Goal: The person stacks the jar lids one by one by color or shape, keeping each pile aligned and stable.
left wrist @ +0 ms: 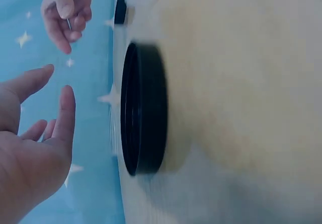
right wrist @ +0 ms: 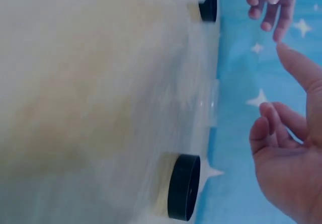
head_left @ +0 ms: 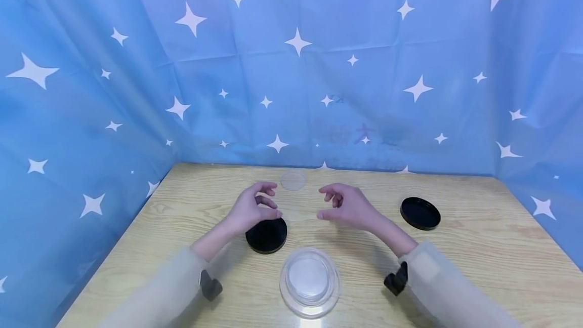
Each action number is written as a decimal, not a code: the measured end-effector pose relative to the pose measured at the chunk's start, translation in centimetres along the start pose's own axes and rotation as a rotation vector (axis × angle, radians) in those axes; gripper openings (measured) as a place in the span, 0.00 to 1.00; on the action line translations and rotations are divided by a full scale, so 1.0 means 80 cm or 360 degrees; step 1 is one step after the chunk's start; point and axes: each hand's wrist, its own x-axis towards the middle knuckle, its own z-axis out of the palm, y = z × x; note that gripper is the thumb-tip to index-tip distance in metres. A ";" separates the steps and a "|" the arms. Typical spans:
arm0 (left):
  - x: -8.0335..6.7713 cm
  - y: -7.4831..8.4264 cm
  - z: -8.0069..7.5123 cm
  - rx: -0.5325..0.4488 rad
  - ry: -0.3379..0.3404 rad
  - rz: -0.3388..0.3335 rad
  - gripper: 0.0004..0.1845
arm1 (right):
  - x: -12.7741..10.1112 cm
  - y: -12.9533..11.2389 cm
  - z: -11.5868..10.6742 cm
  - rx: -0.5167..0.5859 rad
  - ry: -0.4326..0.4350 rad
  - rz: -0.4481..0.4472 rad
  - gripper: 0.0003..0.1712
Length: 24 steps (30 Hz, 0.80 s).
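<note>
My left hand (head_left: 256, 205) hovers over the table with fingers loosely bent and thumb apart, holding nothing. Below its thumb lies a round black lid-like dish (head_left: 266, 237), its raised rim (left wrist: 151, 108) standing large in the left wrist view. Facing it, my right hand (head_left: 348, 207) is also in the air, fingers relaxed and nothing gripped. A gap separates the two hands. Nearer the front, between the forearms, sits a clear round plastic container (head_left: 309, 281) with a wider flange around it. A second black dish (head_left: 420, 213) lies to the right of my right hand.
A thin clear disc (head_left: 293, 179) lies at the back of the wood-grain table (head_left: 478, 247). Behind and at both sides hangs a blue curtain (head_left: 346, 65) with white stars. Black wrist mounts (head_left: 396, 280) are worn at both grey sleeves.
</note>
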 end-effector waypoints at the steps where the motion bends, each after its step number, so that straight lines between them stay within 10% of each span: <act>1: 0.007 -0.002 -0.003 0.0005 0.0015 0.0011 0.34 | 0.007 0.002 0.000 0.0012 0.0012 0.0011 0.36; 24: 0.103 -0.048 -0.023 0.0062 0.0036 -0.0170 0.42 | 0.105 0.044 0.033 0.0151 0.0147 0.0293 0.47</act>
